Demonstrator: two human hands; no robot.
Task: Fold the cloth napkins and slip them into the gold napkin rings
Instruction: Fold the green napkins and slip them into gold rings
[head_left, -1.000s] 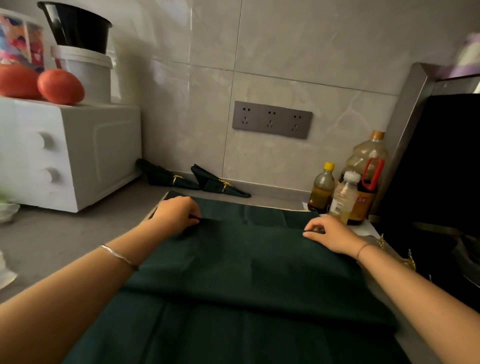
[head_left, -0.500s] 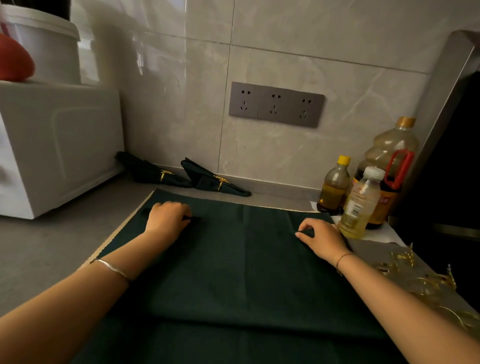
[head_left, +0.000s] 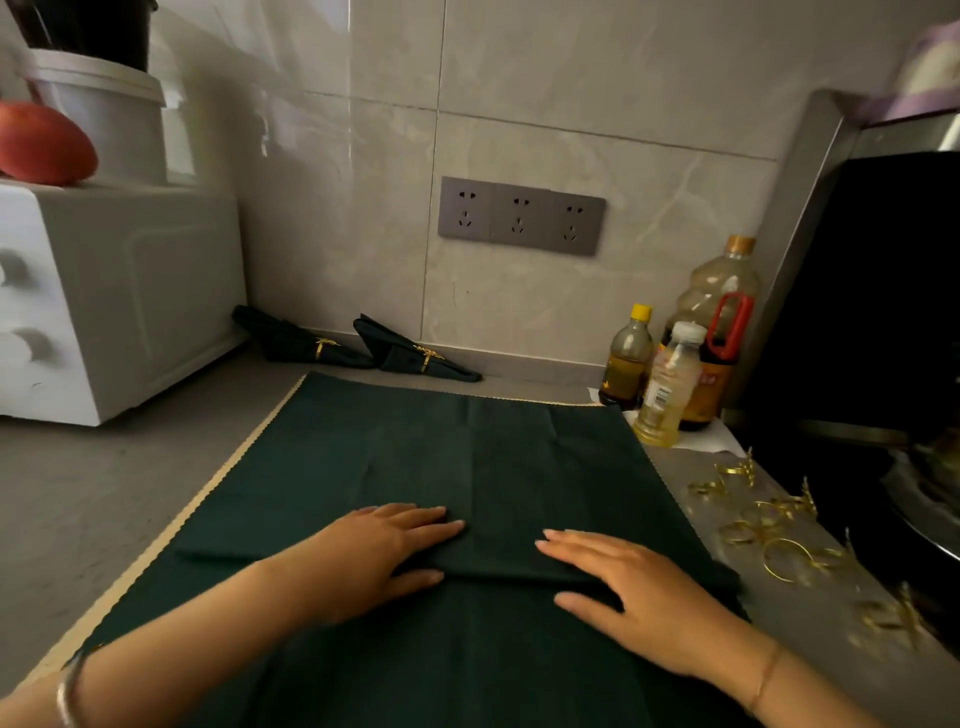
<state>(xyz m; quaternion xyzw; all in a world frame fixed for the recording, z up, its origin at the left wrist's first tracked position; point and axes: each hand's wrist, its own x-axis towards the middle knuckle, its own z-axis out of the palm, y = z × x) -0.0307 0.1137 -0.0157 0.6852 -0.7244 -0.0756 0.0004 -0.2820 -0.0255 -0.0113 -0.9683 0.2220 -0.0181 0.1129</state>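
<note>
Grey counter (head_left: 130, 483) against a tiled wall; dim light.

Green napkin (head_left: 467, 457) lies flat in the middle of the counter, folded over on itself; the folded edge runs left to right nearest the person, over more dark green cloth (head_left: 467, 665) below it; a beige scalloped border (head_left: 208, 493) shows along the left side.

Left hand (head_left: 384, 551) palm down on the folded edge, fingers straight and close together, pointing right, thumb out towards the person; right hand (head_left: 639, 597) palm down on the same edge, fingers straight and slightly spread, pointing left; fingertips of the two hands near each other, not touching; neither pinches the cloth.

Two finished napkins (head_left: 415, 353) sit at the foot of the wall, each inside a gold band, side by side.

Loose gold rings (head_left: 769, 525) scattered on the counter just right of the napkin, apart from it.

Three bottles (head_left: 670, 384) at the back right corner; white appliance (head_left: 119, 291) on the left with a red fruit (head_left: 41, 143) and a white tub (head_left: 98, 109) on top; triple socket plate (head_left: 519, 215) on the wall.
</note>
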